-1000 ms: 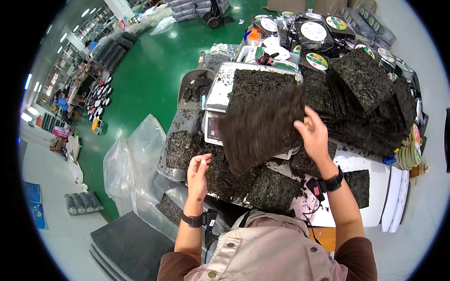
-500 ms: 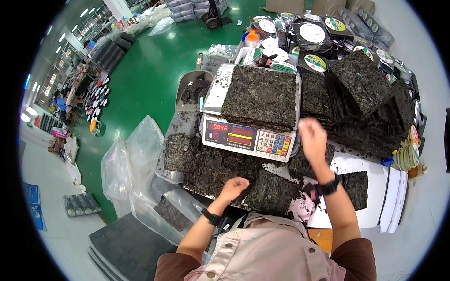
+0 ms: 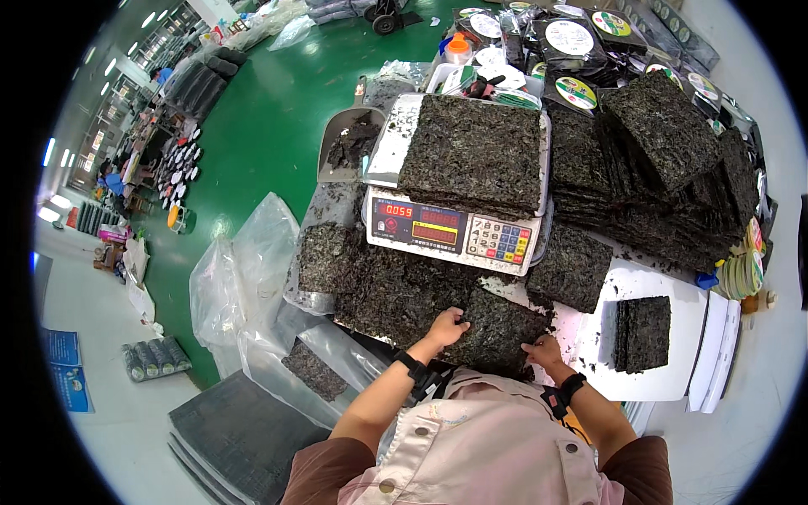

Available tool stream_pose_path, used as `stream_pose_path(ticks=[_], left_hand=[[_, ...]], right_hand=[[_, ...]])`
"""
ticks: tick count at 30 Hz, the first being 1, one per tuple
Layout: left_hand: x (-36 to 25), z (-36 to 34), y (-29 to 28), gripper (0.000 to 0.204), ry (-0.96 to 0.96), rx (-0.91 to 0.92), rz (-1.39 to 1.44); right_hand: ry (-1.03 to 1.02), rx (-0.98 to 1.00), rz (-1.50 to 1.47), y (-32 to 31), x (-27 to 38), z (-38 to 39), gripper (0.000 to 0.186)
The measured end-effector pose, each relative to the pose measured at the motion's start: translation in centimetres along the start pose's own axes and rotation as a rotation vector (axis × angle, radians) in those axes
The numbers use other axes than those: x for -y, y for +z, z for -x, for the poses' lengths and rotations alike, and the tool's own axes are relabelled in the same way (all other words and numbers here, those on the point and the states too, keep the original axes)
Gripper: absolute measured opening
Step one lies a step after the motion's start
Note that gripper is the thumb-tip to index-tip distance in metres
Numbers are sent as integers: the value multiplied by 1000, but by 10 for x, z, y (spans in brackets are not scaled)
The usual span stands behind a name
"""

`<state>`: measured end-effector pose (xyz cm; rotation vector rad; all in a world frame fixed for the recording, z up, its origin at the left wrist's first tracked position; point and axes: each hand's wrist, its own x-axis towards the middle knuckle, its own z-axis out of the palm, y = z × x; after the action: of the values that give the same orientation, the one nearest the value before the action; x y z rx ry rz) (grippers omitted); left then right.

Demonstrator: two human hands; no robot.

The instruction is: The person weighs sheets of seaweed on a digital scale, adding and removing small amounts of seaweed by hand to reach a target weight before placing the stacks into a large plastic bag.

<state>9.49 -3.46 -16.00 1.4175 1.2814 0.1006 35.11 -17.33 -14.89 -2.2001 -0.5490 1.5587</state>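
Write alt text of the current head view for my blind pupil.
A person's left hand and right hand are at opposite sides of a dark sheet. Beyond, similar sheets lie on a digital scale; a larger pile is at right.

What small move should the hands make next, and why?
Probably lift the near seaweed sheet slightly: the left hand and right hand are at its opposite sides, and the grip looks ready, though the fingers' hold is unclear.
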Motion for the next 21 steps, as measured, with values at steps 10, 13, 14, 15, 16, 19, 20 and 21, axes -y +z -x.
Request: stream_pose_path(ticks=[10, 13, 14, 15, 16, 19, 20, 21], left_hand=[[12, 0, -2, 38, -76, -6, 209], [8, 2, -4, 42, -93, 10, 242], [6, 3, -6, 42, -95, 22, 219], [4, 4, -6, 42, -88, 38, 229], [3, 5, -5, 42, -82, 53, 239], [6, 4, -3, 43, -86, 89, 317], [1, 5, -3, 43, -85, 91, 324], [-2, 7, -6, 43, -83, 93, 331]], right_hand=[[-4, -40, 56, -4, 13, 14, 37], [-64, 37, -7, -9, 12, 18, 35], [-77, 43, -36, -9, 15, 23, 35], [-90, 49, -64, -10, 18, 29, 34], [-103, 56, -92, -10, 21, 33, 34], [-86, 96, -51, -11, 20, 33, 38], [-66, 103, -100, -12, 27, 39, 32], [-141, 132, -184, -11, 23, 36, 31]])
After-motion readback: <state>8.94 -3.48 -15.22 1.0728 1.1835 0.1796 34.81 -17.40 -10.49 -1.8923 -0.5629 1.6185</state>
